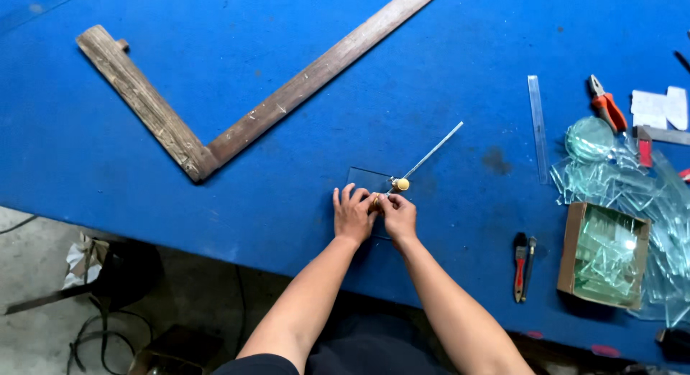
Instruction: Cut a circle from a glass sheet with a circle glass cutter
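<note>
Here the left hand lies flat, fingers spread, pressing on a small clear glass pane at the near edge of the blue table. Touching it, the right hand has its fingers pinched shut around a compass-style glass cutter with a yellow knob; its thin rod runs from the hands toward the far right. A wooden square lies far left; glass scraps and a cardboard box sit right.
</note>
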